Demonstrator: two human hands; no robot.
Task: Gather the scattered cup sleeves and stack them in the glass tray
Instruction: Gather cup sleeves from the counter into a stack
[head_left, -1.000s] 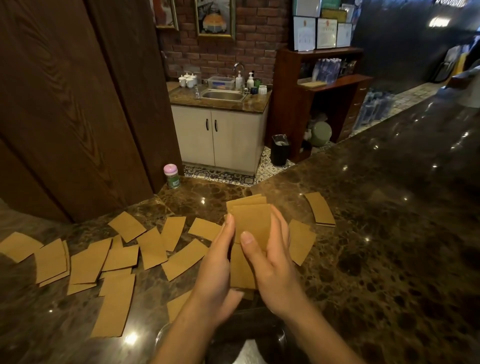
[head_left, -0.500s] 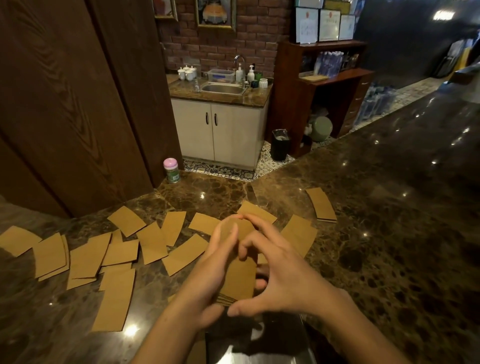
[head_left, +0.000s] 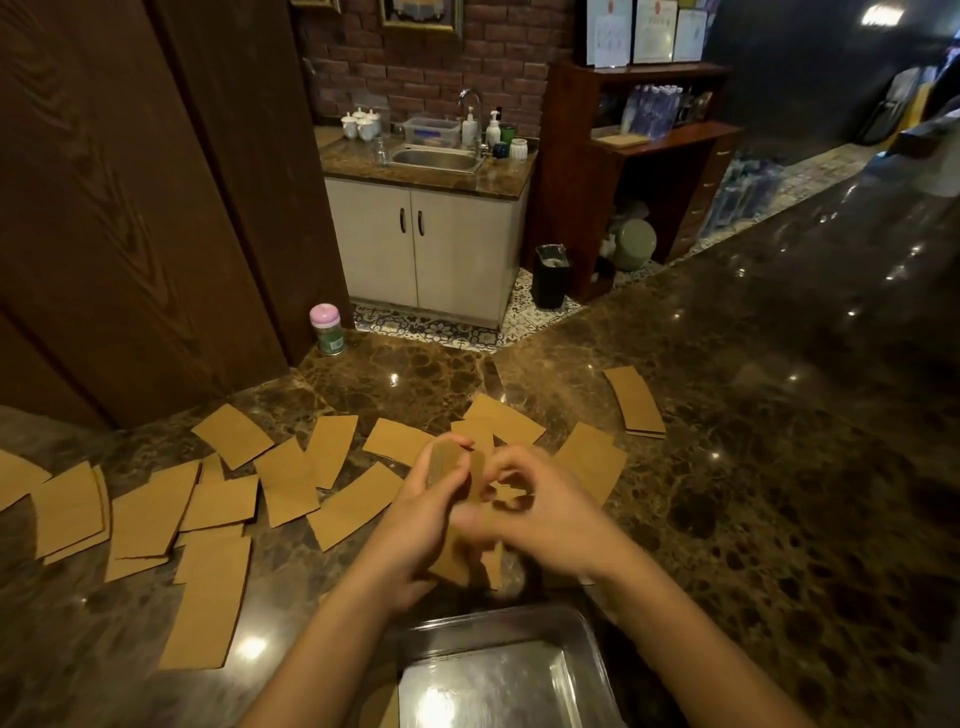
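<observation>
The gathered bundle of cup sleeves (head_left: 460, 499) is held on end above the table (head_left: 779, 519), just beyond the glass tray (head_left: 488, 623) at the near edge. The left hand (head_left: 410, 530) wraps its fingers round the bundle's left side. The right hand (head_left: 550, 519) curls onto its right side. Both are clamped on it, though blur hides the fingertips.

Step in hand, as judged: squaring the bundle. Many loose sleeves (head_left: 208, 597) lie toward the left edge, and a small stack (head_left: 636, 402) lies well apart toward the far side.

The next move calls for lowering the bundle flat into the tray, then collecting the remainder.

Café bar: marble counter (head_left: 753, 467), sink (head_left: 436, 158), cup sleeves (head_left: 218, 506).
</observation>
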